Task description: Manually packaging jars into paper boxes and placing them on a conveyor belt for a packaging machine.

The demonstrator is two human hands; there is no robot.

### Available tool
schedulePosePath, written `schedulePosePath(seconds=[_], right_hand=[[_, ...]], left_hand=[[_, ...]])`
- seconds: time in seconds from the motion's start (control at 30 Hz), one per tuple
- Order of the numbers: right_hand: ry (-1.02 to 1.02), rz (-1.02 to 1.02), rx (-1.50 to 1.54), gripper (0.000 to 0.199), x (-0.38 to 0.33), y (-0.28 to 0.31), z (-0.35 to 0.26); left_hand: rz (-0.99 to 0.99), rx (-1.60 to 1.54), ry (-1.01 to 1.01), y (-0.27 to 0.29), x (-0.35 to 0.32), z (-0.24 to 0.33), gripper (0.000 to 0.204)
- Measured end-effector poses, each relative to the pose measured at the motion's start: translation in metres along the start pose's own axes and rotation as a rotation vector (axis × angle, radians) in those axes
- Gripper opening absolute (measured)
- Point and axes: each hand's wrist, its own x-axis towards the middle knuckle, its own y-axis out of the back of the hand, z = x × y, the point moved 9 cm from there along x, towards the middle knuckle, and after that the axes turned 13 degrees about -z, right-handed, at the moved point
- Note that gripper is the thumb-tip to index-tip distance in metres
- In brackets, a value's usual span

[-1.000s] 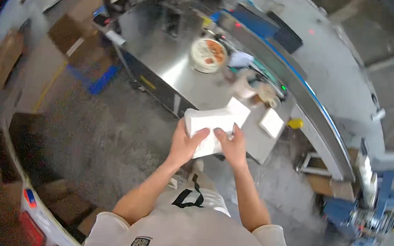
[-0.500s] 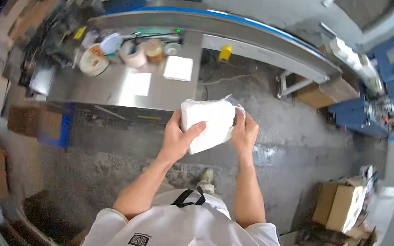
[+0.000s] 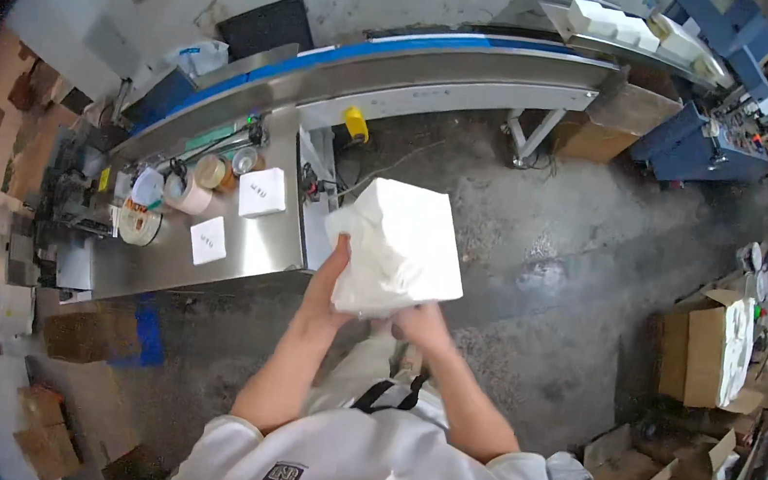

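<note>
A white block-shaped pack, like a stack of paper napkins in crinkled clear film [image 3: 408,243], is held up in front of my body. My left hand [image 3: 329,283] is closed around its left side, with the thumb along the crinkled face and the other fingers mostly hidden. At the pack's near lower edge is my right hand [image 3: 421,325], its fingers bent in against the wrapping and partly hidden under it. To the left, two white square stacks with handwriting, one nearer [image 3: 207,240] and one farther [image 3: 262,192], lie on the steel table [image 3: 270,249].
Tape rolls [image 3: 211,172] and a round tub [image 3: 140,223] crowd the table's left part. A conveyor with a blue edge [image 3: 451,43] runs behind. Far right stands a blue machine [image 3: 710,153]; cardboard boxes [image 3: 690,354] sit along the right side.
The pack has turned so its broad white end faces up, and it appears larger. My right hand has moved from its right side down to its near edge. The view has swung right.
</note>
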Motion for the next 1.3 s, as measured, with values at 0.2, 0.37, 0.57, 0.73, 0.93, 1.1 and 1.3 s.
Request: schedulePosePath(seconds=[0.2, 0.37, 0.57, 0.73, 0.93, 1.1, 1.3], right_hand=[[0.371, -0.085, 0.188, 0.084, 0.0, 0.094, -0.091], [0.465, -0.003, 0.065, 0.104, -0.018, 0.094, -0.136], [0.369, 0.341, 0.085, 0.099, -0.02, 0.141, -0.145], [0.449, 0.451, 0.164, 0.096, -0.019, 0.199, -0.14], [0.491, 0.648, 0.474, 0.081, -0.042, 0.338, -0.102], [0.53, 0.743, 0.682, 0.053, -0.093, 0.495, -0.046], [0.472, 0.809, 0.795, 0.055, -0.127, 0.605, 0.003]], left_hand=[[-0.277, 0.351, -0.033, -0.015, 0.064, 0.022, 0.048], [-0.33, 0.362, -0.039, -0.041, 0.105, 0.022, 0.044], [-0.312, 0.464, -0.054, -0.046, 0.157, -0.004, 0.039], [-0.313, 0.574, -0.085, -0.079, 0.196, -0.014, 0.039], [-0.12, 0.452, -0.123, -0.121, 0.263, -0.036, 0.029], [-0.041, 0.727, -0.156, -0.127, 0.342, -0.059, 0.027], [0.005, 0.653, -0.034, -0.199, 0.401, -0.119, 0.021]])
